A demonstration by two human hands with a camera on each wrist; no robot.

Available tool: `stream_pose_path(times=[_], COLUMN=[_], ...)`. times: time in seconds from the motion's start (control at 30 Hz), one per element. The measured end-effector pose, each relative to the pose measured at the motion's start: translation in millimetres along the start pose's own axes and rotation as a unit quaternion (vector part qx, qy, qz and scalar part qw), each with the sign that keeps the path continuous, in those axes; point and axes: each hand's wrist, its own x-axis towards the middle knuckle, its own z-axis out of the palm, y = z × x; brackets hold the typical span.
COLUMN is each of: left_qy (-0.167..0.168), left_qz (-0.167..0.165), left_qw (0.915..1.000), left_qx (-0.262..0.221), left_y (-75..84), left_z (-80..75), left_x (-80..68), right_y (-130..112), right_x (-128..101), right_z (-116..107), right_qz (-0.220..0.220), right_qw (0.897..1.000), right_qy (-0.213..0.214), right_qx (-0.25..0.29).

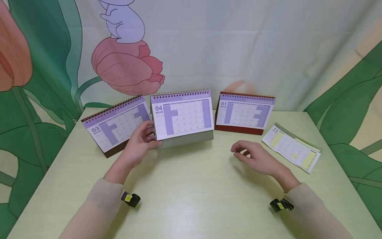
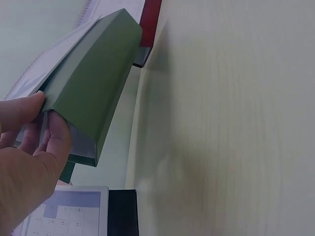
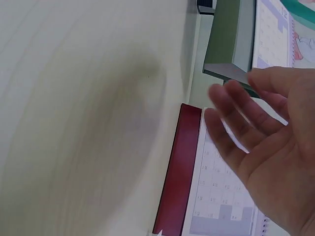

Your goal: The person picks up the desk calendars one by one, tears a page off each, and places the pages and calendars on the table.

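Note:
My left hand (image 1: pixel 138 146) grips the left edge of a green-based desk calendar (image 1: pixel 185 114) whose page reads 04. In the left wrist view the thumb and fingers pinch that calendar's green base (image 2: pixel 98 73), which is raised off the table. To its left stands a brown-based calendar (image 1: pixel 119 124) showing 03. My right hand (image 1: pixel 259 157) hovers above the table with loosely bent fingers and nothing in them. Beyond it stands a red-based calendar (image 1: pixel 244 111) marked 01. Right of that hand lies a loose yellow-and-white calendar sheet (image 1: pixel 292 149) reading 11.
The pale wooden table (image 1: pixel 191 199) runs back to a printed curtain (image 1: pixel 194 49) with tulips and a white animal figure. A black strap device (image 1: pixel 130 199) sits at the left wrist and a similar strap device (image 1: pixel 281 205) at the right.

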Motion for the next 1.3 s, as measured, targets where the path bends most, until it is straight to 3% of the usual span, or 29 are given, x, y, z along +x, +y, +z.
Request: stream_pose_path(times=[0.17, 0.33, 0.47, 0.8, 1.03, 1.3], left_qy=[-0.015, -0.028, -0.034, -0.045, -0.066, -0.081], left_qz=[0.003, 0.011, 0.016, 0.014, 0.030, 0.023], left_qw=[0.9998, 0.9994, 0.9991, 0.9985, 0.9961, 0.9943], left_qx=[-0.009, -0.017, -0.018, -0.029, -0.050, -0.064], left_y=[2.1, 4.6, 6.0, 3.3, 0.1, 3.3], left_z=[4.8, 10.1, 15.6, 32.8, 46.0, 57.7], left_x=[-6.9, -10.7, -12.8, -16.7, -14.3, -13.5], right_y=[-5.1, -11.5, -18.1, -33.1, -40.1, -46.0], right_x=[4.0, 6.2, 8.5, 21.3, 25.8, 29.7], right_z=[4.1, 7.1, 8.3, 17.3, 25.8, 31.8], right_qz=[-0.067, -0.119, -0.137, -0.201, -0.205, -0.203], right_qw=[0.994, 0.974, 0.960, 0.938, 0.933, 0.933], right_qy=[0.079, 0.180, 0.224, 0.217, 0.208, 0.196], right_qx=[-0.032, -0.069, -0.103, -0.181, -0.210, -0.223])
